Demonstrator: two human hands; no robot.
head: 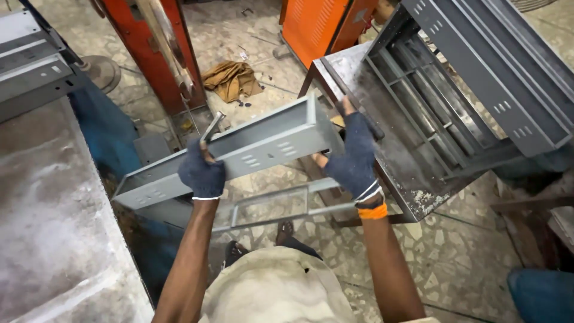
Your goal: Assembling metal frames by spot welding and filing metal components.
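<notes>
The left hand, in a dark knitted glove, is closed around the lower edge of a long grey metal channel, gripping it near the middle of its length with the thumb up over the front face. The right hand, gloved the same way and with an orange band at the wrist, clasps the channel's right end, fingers pointing up along the end edge. Both forearms are bare and reach up and forward from the body, the left nearly straight, the right angled slightly inward, so the channel hangs in the air between them, tilted with its right end higher and its left end lower. A thin metal rod sticks up just behind the left hand; whether the hand holds it too is hard to tell. Below the channel a grey metal frame shows, crossing in front of the person's legs. To the right stands a worn metal table with a grey rack lying on it. A grey slab fills the left side, red and orange machine bodies stand beyond, and a brown cloth lies on the tiled floor.
</notes>
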